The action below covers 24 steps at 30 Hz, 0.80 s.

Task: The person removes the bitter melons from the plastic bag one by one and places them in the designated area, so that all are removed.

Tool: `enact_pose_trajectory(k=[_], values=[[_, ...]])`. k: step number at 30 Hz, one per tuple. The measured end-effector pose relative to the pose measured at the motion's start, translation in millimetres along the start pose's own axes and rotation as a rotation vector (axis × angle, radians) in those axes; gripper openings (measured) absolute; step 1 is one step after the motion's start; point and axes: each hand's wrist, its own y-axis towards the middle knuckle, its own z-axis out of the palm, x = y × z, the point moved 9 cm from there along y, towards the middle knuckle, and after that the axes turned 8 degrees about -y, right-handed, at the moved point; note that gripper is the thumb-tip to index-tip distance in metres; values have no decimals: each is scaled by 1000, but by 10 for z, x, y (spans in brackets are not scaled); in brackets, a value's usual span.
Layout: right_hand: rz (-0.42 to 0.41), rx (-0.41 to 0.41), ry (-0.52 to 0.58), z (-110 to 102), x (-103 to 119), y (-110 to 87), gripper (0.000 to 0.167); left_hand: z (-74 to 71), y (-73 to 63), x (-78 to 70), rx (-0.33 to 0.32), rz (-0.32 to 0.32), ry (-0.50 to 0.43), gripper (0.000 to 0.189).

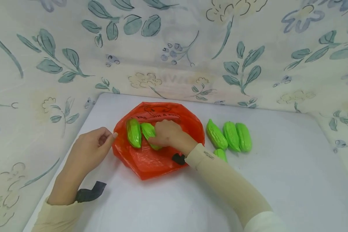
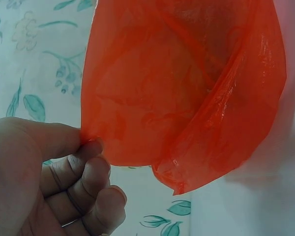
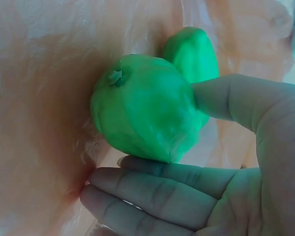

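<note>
A red plastic bag (image 1: 162, 159) lies spread open on the table, with dark print on its far side. My left hand (image 1: 90, 149) pinches the bag's left edge between thumb and forefinger, the other fingers curled below, as the left wrist view shows. Inside the bag, my right hand (image 1: 169, 133) holds a bright green, ribbed gourd (image 3: 145, 105), thumb on one side and fingers on the other. Beside it in the bag rests a second green gourd (image 1: 134, 132), lying lengthwise to its left in the head view.
Right of the bag, three more green gourds (image 1: 231, 136) lie side by side. Another green gourd (image 1: 220, 154) is partly hidden by the right sleeve. Floral cloth (image 1: 174, 64) rises behind the white table (image 1: 284, 167) and on its left. Black straps sit at both wrists.
</note>
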Motion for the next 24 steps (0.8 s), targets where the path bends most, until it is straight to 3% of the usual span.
enact_pose_trajectory(k=[11,24], values=[[-65,45,6,70,-22,-98,36,1,-22,30,6,-35,8,23],[-49,60,-2,129,-18,-125,33,-5,-74,55,-14,-12,6,22]])
